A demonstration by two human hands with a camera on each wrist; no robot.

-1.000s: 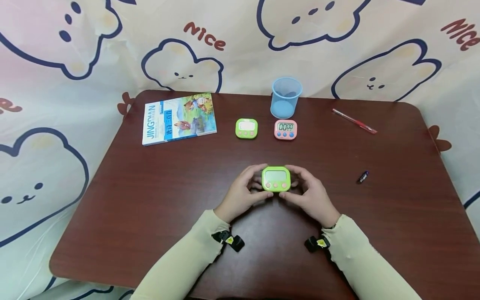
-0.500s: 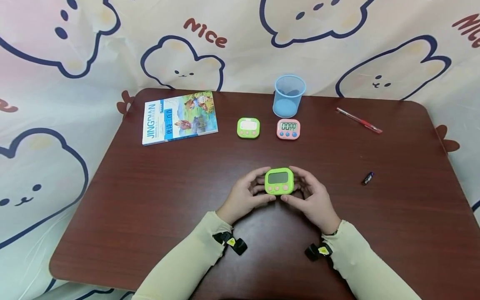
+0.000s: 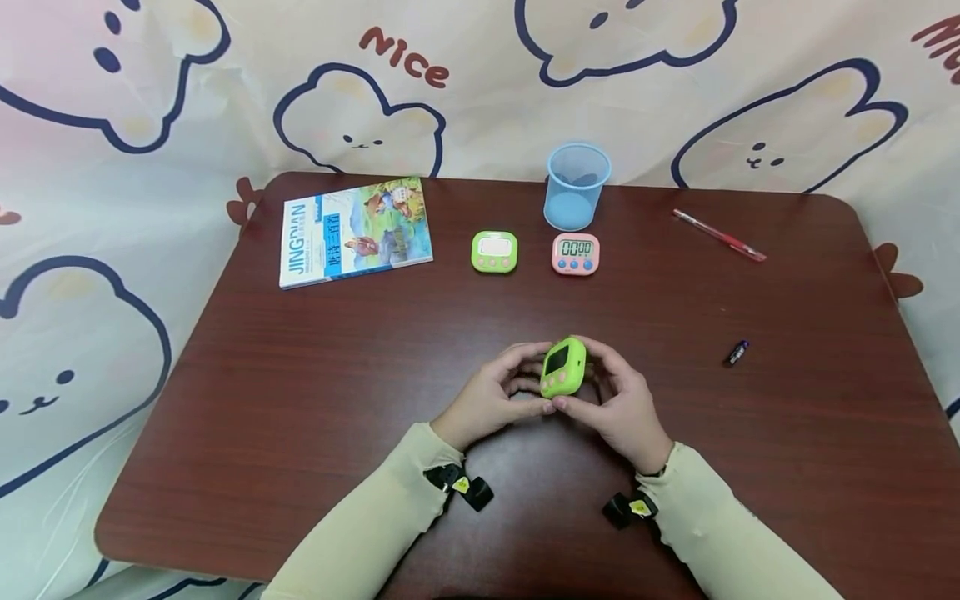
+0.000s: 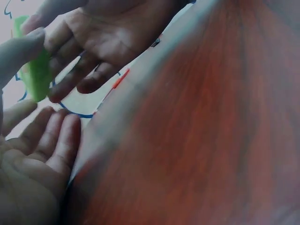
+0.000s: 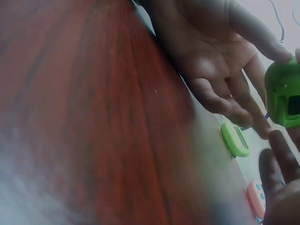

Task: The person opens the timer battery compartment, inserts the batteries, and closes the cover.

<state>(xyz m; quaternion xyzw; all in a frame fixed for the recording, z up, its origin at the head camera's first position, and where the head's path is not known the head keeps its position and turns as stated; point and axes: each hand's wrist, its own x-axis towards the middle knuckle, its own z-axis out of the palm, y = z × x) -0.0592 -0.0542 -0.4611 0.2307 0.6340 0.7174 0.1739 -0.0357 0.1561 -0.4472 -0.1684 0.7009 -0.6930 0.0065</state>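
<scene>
A green digital timer (image 3: 564,367) with a dark screen and pink buttons is held between both hands above the table, turned so its side edge shows. My left hand (image 3: 501,387) grips it from the left, thumb at the lower edge. From the other side my right hand (image 3: 619,402) pinches it between thumb and fingers. In the left wrist view the green timer (image 4: 36,70) appears edge-on between the hands. The right wrist view catches the timer (image 5: 283,93) at its right edge, with part of the dark screen visible.
Behind the hands stand another green timer (image 3: 494,252) and a pink timer (image 3: 576,254) reading 00:00. A blue cup (image 3: 575,200) is behind them. A book (image 3: 356,232) lies at back left. On the right are a red pen (image 3: 720,236) and a small battery (image 3: 737,353).
The held timer has rotated from facing up to angled leftward, showing its side edge. Both hands still hold it, their thumbs now closer together. The head view has shifted slightly.
</scene>
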